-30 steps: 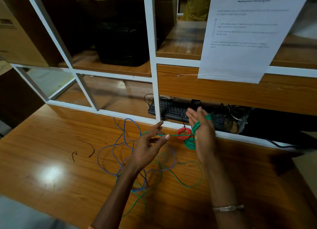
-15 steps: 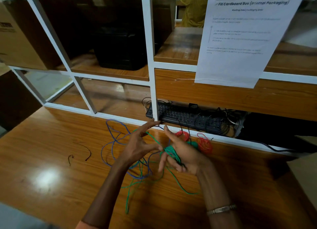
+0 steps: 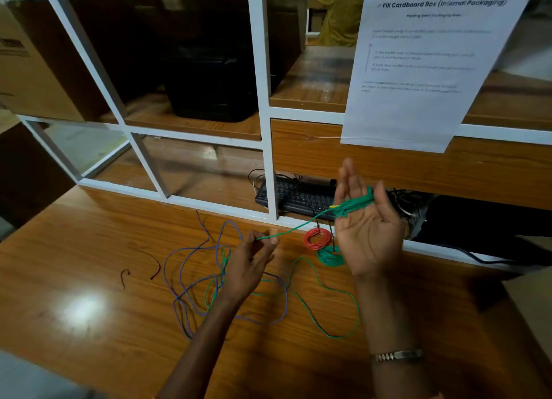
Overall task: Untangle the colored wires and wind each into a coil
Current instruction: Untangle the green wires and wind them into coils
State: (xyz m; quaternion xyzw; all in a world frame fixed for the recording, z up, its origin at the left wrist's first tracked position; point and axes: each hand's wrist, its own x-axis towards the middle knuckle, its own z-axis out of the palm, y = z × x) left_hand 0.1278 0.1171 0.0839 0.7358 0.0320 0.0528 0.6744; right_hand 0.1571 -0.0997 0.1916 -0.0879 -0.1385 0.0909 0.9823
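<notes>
My right hand [image 3: 369, 231] is raised above the wooden table [image 3: 89, 324], palm toward me and fingers straight, with several turns of green wire [image 3: 355, 206] wound across it. A taut green strand runs from there down-left to my left hand [image 3: 254, 264], which pinches it at the fingertips. The slack of that green wire [image 3: 331, 312] lies looped on the table, crossing a loose blue-purple wire [image 3: 191, 279]. A red coil [image 3: 317, 238] and a small green coil [image 3: 330, 257] lie below my right hand.
A white-framed glass partition [image 3: 265, 129] bounds the far table edge. Behind it sit a black keyboard [image 3: 298, 195] with dark cables and a black printer [image 3: 209, 84]. A printed sheet [image 3: 418, 69] hangs upper right. Two short dark wire scraps [image 3: 140, 268] lie left. Cardboard [image 3: 531, 303] is at right.
My right hand has lifted and turned palm-up with the green windings on it. My left hand has slid down and left along the green strand, which is now taut.
</notes>
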